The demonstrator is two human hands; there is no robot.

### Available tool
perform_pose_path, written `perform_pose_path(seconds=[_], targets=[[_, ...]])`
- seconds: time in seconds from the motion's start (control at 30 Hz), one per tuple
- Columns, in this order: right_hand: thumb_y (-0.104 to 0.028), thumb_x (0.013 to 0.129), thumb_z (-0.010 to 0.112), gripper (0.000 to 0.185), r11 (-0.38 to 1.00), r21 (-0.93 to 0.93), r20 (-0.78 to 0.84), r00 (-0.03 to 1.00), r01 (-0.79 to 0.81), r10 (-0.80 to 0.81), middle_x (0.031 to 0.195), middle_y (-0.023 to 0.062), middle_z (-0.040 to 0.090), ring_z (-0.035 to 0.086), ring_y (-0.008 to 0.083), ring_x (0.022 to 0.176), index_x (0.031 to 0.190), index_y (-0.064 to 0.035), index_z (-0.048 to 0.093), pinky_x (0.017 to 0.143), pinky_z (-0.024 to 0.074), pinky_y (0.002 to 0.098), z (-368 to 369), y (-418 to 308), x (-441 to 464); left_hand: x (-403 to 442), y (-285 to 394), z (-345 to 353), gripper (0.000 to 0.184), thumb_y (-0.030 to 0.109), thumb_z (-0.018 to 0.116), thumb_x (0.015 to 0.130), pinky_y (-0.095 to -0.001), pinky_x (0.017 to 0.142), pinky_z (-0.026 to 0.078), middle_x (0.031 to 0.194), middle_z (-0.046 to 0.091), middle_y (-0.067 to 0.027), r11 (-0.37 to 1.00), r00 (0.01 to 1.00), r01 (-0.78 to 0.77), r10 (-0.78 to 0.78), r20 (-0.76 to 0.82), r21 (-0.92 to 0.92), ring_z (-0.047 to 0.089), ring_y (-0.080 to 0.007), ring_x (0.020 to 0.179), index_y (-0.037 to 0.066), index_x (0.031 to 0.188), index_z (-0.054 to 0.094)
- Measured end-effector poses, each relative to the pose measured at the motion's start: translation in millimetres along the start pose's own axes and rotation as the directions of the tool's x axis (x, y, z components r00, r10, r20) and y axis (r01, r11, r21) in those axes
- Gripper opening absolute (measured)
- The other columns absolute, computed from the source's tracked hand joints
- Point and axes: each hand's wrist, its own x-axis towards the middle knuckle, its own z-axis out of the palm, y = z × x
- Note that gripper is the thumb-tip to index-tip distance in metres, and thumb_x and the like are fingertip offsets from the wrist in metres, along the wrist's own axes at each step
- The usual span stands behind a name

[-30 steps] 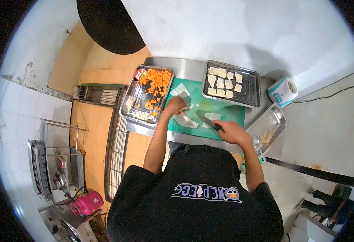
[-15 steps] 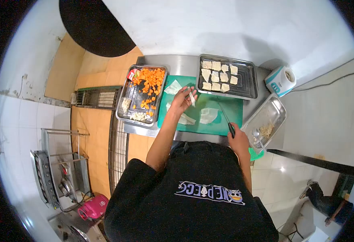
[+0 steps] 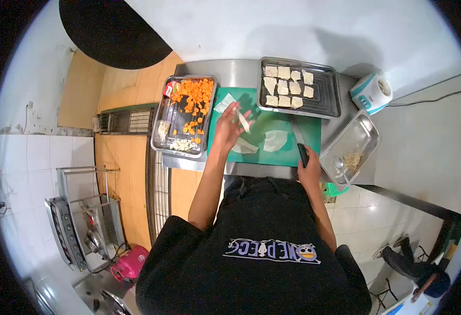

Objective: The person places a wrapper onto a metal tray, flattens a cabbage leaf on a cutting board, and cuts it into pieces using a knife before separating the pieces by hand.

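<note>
My left hand (image 3: 229,127) is over the left half of the green cutting board (image 3: 256,156), palm partly up, with a narrow strip of pale dough wrapper (image 3: 243,122) held at its fingers. My right hand (image 3: 309,170) is closed round the black handle of a knife (image 3: 302,153); the blade is low over the board's right side, pointing away from me. Between the hands lies a flat piece of wrapper (image 3: 275,140). Another wrapper piece (image 3: 245,147) lies by my left wrist, and one more (image 3: 224,103) sits at the board's far left corner.
On the left stands a metal tray (image 3: 159,118) with orange carrot pieces and pale chopped bits. A dark tray (image 3: 322,98) of square wrapped pieces is at the back. On the right are a steel pan (image 3: 366,134) with shredded filling and a spoon, and a paper roll (image 3: 372,94). Another person (image 3: 414,265) is lower right.
The knife has swung more upright, its blade shifting right. My left hand has turned slightly, still with the strip in it. The whole view has shifted a little.
</note>
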Motion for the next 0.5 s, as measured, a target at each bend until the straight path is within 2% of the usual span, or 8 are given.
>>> perform_pose_path(seconds=[0.13,0.2,0.23,0.27,0.3,0.33,0.37,0.5], targets=[[-0.006,0.087,0.067,0.057,0.998,-0.054,-0.013,0.999,0.042,-0.043,0.130,0.0225,0.052,0.054,0.0447,0.120,0.142,-0.0080,0.050,0.103,0.0462,0.0508,8.3,-3.3,4.9,45.7,17.9,2.0,0.057,0.026,0.048,0.108,-0.0546,0.109,0.049,0.167,0.019,-0.0088,0.979,0.991,-0.040,0.065,0.120,-0.202,0.049,-0.0370,0.138,0.003,0.157,0.029],[-0.005,0.087,0.067,0.056,0.995,-0.096,-0.030,0.999,0.010,-0.013,0.131,0.0223,0.052,0.054,0.0440,0.121,0.141,-0.0082,0.052,0.104,0.0455,0.0509,8.4,-9.2,3.0,69.9,17.3,-1.7,0.060,0.030,0.051,0.108,-0.0506,0.106,0.046,0.166,0.024,-0.0076,0.973,0.984,-0.056,0.092,0.152,-0.226,0.050,-0.0380,0.137,0.009,0.159,0.028],[-0.007,0.088,0.067,0.053,0.997,-0.075,-0.036,0.999,0.008,-0.010,0.130,0.0226,0.052,0.053,0.0435,0.122,0.139,-0.0063,0.053,0.104,0.0448,0.0511,8.0,-11.6,1.2,79.9,10.7,-4.4,0.051,0.024,0.057,0.103,-0.0476,0.109,0.042,0.160,0.039,-0.0107,0.986,0.997,-0.040,0.049,0.053,-0.159,0.054,-0.0353,0.133,0.006,0.149,0.045],[-0.007,0.088,0.067,0.053,0.997,-0.078,-0.034,0.999,-0.005,0.002,0.130,0.0226,0.052,0.053,0.0435,0.122,0.139,-0.0063,0.053,0.104,0.0448,0.0511,8.0,-13.3,-0.9,82.7,5.7,-12.6,0.051,0.024,0.057,0.103,-0.0476,0.109,0.042,0.160,0.039,-0.0107,0.987,0.998,-0.027,0.036,0.054,-0.159,0.054,-0.0353,0.133,0.006,0.149,0.045],[-0.008,0.088,0.067,0.052,0.997,-0.082,-0.018,1.000,-0.012,0.011,0.131,0.0228,0.052,0.053,0.0434,0.123,0.139,-0.0053,0.053,0.106,0.0441,0.0509,8.2,-14.9,-2.0,83.7,7.6,-16.2,0.045,0.021,0.060,0.100,-0.0481,0.109,0.042,0.151,0.049,-0.0128,0.912,0.992,-0.121,0.122,0.024,0.392,0.056,-0.0348,0.130,0.006,0.142,0.052],[-0.008,0.089,0.067,0.051,0.996,-0.086,-0.004,1.000,-0.023,0.023,0.131,0.0231,0.052,0.052,0.0433,0.124,0.138,-0.0042,0.053,0.107,0.0435,0.0507,8.7,-16.8,-3.5,85.9,8.3,-17.5,0.040,0.017,0.063,0.096,-0.0486,0.110,0.041,0.142,0.059,-0.0149,0.546,0.977,-0.164,0.207,0.057,0.821,0.058,-0.0342,0.127,0.007,0.135,0.060],[-0.008,0.089,0.067,0.051,0.995,-0.089,-0.011,0.999,-0.043,0.042,0.131,0.0231,0.052,0.052,0.0433,0.124,0.138,-0.0042,0.053,0.107,0.0435,0.0507,7.9,-18.3,-7.2,77.7,-0.4,-17.9,0.032,0.013,0.068,0.090,-0.0490,0.104,0.045,0.120,0.071,-0.0151,0.383,0.871,-0.329,0.477,0.120,0.864,0.061,-0.0340,0.119,0.010,0.122,0.068],[-0.009,0.090,0.066,0.049,0.995,-0.084,-0.032,0.998,-0.062,0.059,0.133,0.0240,0.053,0.051,0.0433,0.127,0.137,-0.0034,0.055,0.109,0.0423,0.0493,0.2,-19.4,-16.2,39.6,-2.6,-25.6,0.027,0.019,0.073,0.087,-0.0527,0.094,0.047,0.113,0.072,-0.0106,0.154,0.939,-0.183,0.319,0.126,0.971,0.062,-0.0344,0.112,0.015,0.114,0.070]])
